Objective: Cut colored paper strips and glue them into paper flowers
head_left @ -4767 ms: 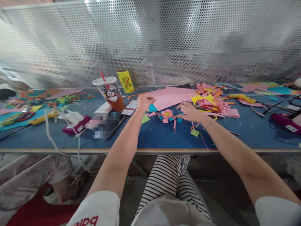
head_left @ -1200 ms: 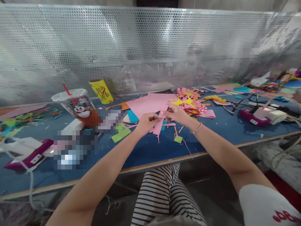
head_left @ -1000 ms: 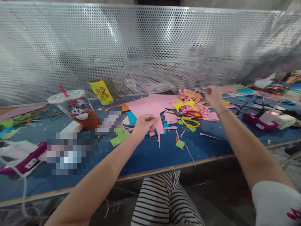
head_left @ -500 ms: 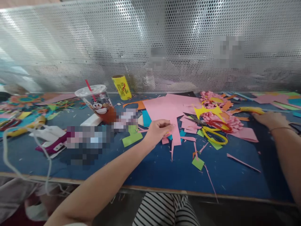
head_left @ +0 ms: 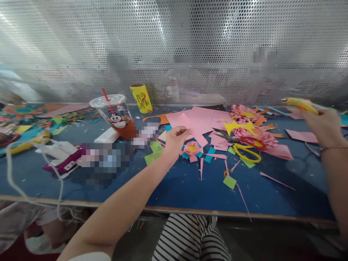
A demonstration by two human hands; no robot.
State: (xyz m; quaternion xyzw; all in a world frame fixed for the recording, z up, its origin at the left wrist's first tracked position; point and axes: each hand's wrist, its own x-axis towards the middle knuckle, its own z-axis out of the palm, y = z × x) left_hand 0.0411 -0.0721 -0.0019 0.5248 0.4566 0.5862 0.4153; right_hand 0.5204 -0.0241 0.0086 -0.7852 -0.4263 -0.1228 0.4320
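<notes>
My left hand (head_left: 176,139) is closed in a pinch, thumb against fingers, on what looks like a small piece of pink paper (head_left: 183,119); its edges blend into the large pink sheet (head_left: 205,117) behind. Just below the fingertips lies a paper flower (head_left: 192,148) with pink petals, a yellow centre and blue pieces under it. At the right, my right hand (head_left: 323,123) grips a yellow glue gun (head_left: 300,104), raised off the table with its metal nozzle pointing left.
Scissors (head_left: 246,150) with red and yellow handles lie among pink paper flowers (head_left: 246,114) and scraps. A drink cup (head_left: 119,117) with a red straw and a yellow tube (head_left: 141,98) stand behind my left arm. White cords (head_left: 61,192) and a perforated metal panel (head_left: 163,43) border the workspace.
My right hand has lifted the glue gun off the table. My left hand has shifted left, uncovering the paper flower, and the pink strip beside it has swung up.
</notes>
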